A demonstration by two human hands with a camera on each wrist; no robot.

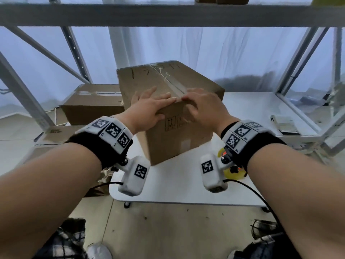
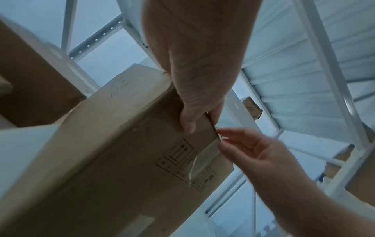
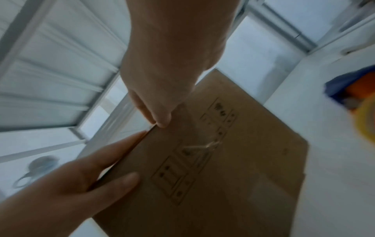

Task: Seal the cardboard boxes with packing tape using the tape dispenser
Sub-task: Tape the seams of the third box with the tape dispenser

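A brown cardboard box stands tilted on the white table, with clear tape along its top seam. The tape's end hangs wrinkled over the printed front face. My left hand lies flat on the box top at the near edge, with its thumb on the front face. My right hand presses its fingers on the seam at that edge, holding nothing. The tape dispenser with its yellow roll lies on the table under my right wrist, blurred in the right wrist view.
Another taped box sits to the left on flattened cardboard. Grey rack uprights and a shelf beam frame the table. A clear tape roll lies on the left. A flat white object rests at the right.
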